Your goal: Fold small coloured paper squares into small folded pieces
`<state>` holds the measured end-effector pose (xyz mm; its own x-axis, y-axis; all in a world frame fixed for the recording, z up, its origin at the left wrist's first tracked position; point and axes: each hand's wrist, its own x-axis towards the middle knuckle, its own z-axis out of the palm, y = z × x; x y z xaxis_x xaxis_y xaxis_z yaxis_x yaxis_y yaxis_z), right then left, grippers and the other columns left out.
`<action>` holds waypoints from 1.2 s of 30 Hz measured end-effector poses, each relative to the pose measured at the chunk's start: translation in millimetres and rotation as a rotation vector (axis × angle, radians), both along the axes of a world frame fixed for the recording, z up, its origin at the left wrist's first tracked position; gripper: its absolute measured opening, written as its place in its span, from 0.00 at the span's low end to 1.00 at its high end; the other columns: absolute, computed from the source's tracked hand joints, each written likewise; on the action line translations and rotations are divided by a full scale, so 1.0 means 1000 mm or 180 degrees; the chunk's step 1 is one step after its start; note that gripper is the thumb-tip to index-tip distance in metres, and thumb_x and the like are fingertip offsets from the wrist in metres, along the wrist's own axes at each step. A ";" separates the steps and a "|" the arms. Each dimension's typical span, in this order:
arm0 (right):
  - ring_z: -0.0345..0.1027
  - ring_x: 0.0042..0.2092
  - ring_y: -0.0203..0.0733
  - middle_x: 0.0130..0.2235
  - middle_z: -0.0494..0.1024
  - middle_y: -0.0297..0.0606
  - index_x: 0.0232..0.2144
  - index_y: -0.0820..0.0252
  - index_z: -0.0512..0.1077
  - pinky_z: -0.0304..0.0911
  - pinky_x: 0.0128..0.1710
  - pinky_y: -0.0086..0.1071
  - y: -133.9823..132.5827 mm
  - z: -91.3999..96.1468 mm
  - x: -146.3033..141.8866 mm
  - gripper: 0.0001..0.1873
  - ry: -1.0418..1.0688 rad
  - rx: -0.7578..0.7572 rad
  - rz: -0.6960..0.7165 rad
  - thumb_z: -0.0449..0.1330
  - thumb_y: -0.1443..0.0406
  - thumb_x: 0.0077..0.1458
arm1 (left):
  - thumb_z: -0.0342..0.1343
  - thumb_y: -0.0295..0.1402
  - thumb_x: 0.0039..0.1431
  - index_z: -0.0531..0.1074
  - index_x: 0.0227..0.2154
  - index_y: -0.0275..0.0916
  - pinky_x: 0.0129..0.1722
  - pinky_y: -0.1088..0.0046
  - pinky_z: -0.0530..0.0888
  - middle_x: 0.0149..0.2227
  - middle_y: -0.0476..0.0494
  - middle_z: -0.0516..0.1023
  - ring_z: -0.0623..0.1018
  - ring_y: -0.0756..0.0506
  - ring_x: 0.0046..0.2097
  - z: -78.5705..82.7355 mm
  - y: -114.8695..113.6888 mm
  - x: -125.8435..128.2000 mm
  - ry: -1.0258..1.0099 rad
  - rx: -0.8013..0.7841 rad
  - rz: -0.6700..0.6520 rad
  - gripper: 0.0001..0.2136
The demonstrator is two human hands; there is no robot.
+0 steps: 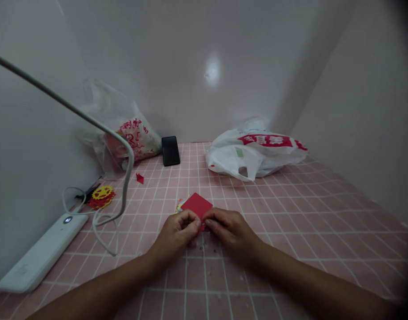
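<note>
A red square of paper (198,205) shows between my hands, turned so that one corner points away from me. My left hand (181,227) pinches its near left edge between thumb and fingers. On the other side, my right hand (226,226) is closed on the near right part, fingertips close to the left thumb. The near corner is partly covered by my fingers, so I cannot tell whether it is folded. Just behind the paper's left side, a patterned yellow and white piece (179,205) peeks out on the tiled surface.
A white power bank (40,253) with a looping pale cable (129,155) lies at left, near yellow and red cut-out shapes (102,195). Further back are a small red paper piece (140,178), a black phone (170,151), a clear plastic bag (124,138) and a white plastic bag (254,153).
</note>
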<state>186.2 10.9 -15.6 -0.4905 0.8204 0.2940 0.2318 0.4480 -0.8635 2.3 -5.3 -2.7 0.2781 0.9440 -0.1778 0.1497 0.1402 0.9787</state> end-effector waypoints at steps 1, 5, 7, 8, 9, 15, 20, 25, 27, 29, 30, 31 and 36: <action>0.65 0.29 0.35 0.28 0.73 0.34 0.33 0.60 0.73 0.59 0.32 0.29 0.000 0.000 0.000 0.09 -0.0012 0.0011 0.0001 0.53 0.67 0.63 | 0.55 0.42 0.56 0.65 0.25 0.38 0.24 0.77 0.63 0.20 0.55 0.64 0.65 0.54 0.21 0.000 0.000 0.000 -0.0031 -0.0024 0.0000 0.13; 0.63 0.28 0.36 0.26 0.70 0.33 0.27 0.60 0.68 0.57 0.30 0.30 0.000 0.002 0.000 0.12 -0.0094 0.0009 -0.0061 0.52 0.66 0.63 | 0.56 0.41 0.56 0.67 0.27 0.38 0.25 0.77 0.64 0.22 0.54 0.66 0.66 0.53 0.23 -0.003 0.001 0.001 -0.0131 0.0029 -0.0014 0.12; 0.61 0.27 0.35 0.24 0.69 0.32 0.25 0.59 0.67 0.56 0.29 0.30 -0.001 0.002 -0.001 0.13 -0.0080 -0.0172 -0.0100 0.52 0.65 0.63 | 0.58 0.39 0.55 0.69 0.31 0.37 0.25 0.77 0.65 0.25 0.53 0.68 0.67 0.52 0.24 -0.005 0.001 0.001 -0.0154 0.0207 0.0021 0.10; 0.61 0.26 0.35 0.23 0.68 0.32 0.25 0.59 0.66 0.55 0.28 0.29 -0.001 0.002 -0.001 0.13 -0.0060 -0.0284 -0.0113 0.52 0.65 0.63 | 0.58 0.38 0.55 0.70 0.33 0.38 0.26 0.76 0.65 0.26 0.52 0.69 0.68 0.52 0.26 -0.006 0.001 0.001 -0.0122 0.0343 0.0034 0.09; 0.61 0.26 0.35 0.23 0.68 0.31 0.26 0.59 0.67 0.55 0.28 0.29 -0.001 0.002 -0.001 0.13 -0.0036 -0.0386 -0.0123 0.52 0.65 0.62 | 0.59 0.37 0.55 0.70 0.33 0.38 0.27 0.76 0.65 0.27 0.51 0.70 0.69 0.51 0.27 -0.006 0.001 0.001 -0.0047 0.0493 0.0037 0.08; 0.61 0.25 0.35 0.23 0.68 0.31 0.26 0.59 0.67 0.56 0.27 0.29 -0.001 0.001 -0.001 0.13 0.0298 -0.1037 -0.0062 0.53 0.60 0.61 | 0.57 0.33 0.57 0.73 0.32 0.38 0.32 0.74 0.68 0.29 0.48 0.76 0.73 0.49 0.30 -0.007 0.003 -0.004 0.0512 0.0912 -0.0049 0.04; 0.62 0.24 0.35 0.22 0.68 0.31 0.27 0.60 0.67 0.57 0.26 0.29 0.000 0.001 -0.003 0.13 0.0663 -0.1544 0.0026 0.54 0.59 0.60 | 0.58 0.31 0.57 0.75 0.33 0.38 0.35 0.73 0.70 0.31 0.47 0.79 0.76 0.48 0.33 -0.006 0.003 -0.006 0.0764 0.1248 -0.0049 0.03; 0.62 0.24 0.33 0.24 0.69 0.31 0.26 0.61 0.67 0.57 0.25 0.28 0.000 -0.002 -0.003 0.13 0.0845 -0.1718 0.0053 0.56 0.59 0.59 | 0.58 0.30 0.58 0.76 0.33 0.39 0.35 0.73 0.71 0.31 0.47 0.80 0.77 0.47 0.33 -0.006 0.003 -0.006 0.0950 0.1427 -0.0070 0.03; 0.62 0.24 0.33 0.24 0.69 0.31 0.26 0.61 0.67 0.58 0.25 0.28 0.000 -0.004 -0.003 0.12 0.0900 -0.1762 0.0031 0.56 0.60 0.59 | 0.58 0.30 0.57 0.75 0.32 0.39 0.34 0.73 0.71 0.30 0.47 0.80 0.77 0.47 0.32 -0.006 0.003 -0.006 0.1002 0.1454 -0.0057 0.02; 0.62 0.24 0.33 0.24 0.69 0.31 0.26 0.60 0.67 0.58 0.25 0.28 0.000 -0.005 -0.003 0.12 0.0937 -0.1781 0.0018 0.57 0.60 0.59 | 0.58 0.30 0.57 0.75 0.32 0.39 0.34 0.73 0.71 0.30 0.47 0.80 0.77 0.48 0.32 -0.006 0.003 -0.006 0.1009 0.1463 -0.0058 0.02; 0.62 0.24 0.33 0.24 0.69 0.31 0.26 0.60 0.67 0.58 0.25 0.28 0.000 -0.005 -0.003 0.12 0.0949 -0.1789 0.0023 0.57 0.60 0.59 | 0.58 0.30 0.58 0.75 0.33 0.39 0.34 0.73 0.71 0.30 0.47 0.80 0.77 0.48 0.32 -0.006 0.003 -0.006 0.1011 0.1471 -0.0064 0.02; 0.62 0.24 0.33 0.24 0.70 0.32 0.26 0.60 0.67 0.58 0.25 0.28 0.000 -0.005 -0.003 0.12 0.0955 -0.1791 0.0029 0.57 0.59 0.58 | 0.58 0.30 0.58 0.75 0.33 0.39 0.34 0.73 0.71 0.30 0.47 0.80 0.77 0.48 0.32 -0.006 0.003 -0.006 0.1018 0.1486 -0.0069 0.02; 0.62 0.23 0.33 0.24 0.69 0.31 0.26 0.60 0.67 0.57 0.25 0.29 0.001 -0.003 -0.004 0.14 0.0967 -0.1876 0.0050 0.58 0.57 0.57 | 0.58 0.29 0.58 0.76 0.34 0.39 0.34 0.73 0.71 0.31 0.47 0.80 0.78 0.47 0.33 -0.006 0.003 -0.007 0.1049 0.1561 -0.0105 0.03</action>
<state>182.0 11.7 -18.6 -0.4697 0.8797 -0.0748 -0.0633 -0.1180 -0.9910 -4.4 -1.9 -9.0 0.3128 0.9295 0.1952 0.4535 -0.3267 0.8292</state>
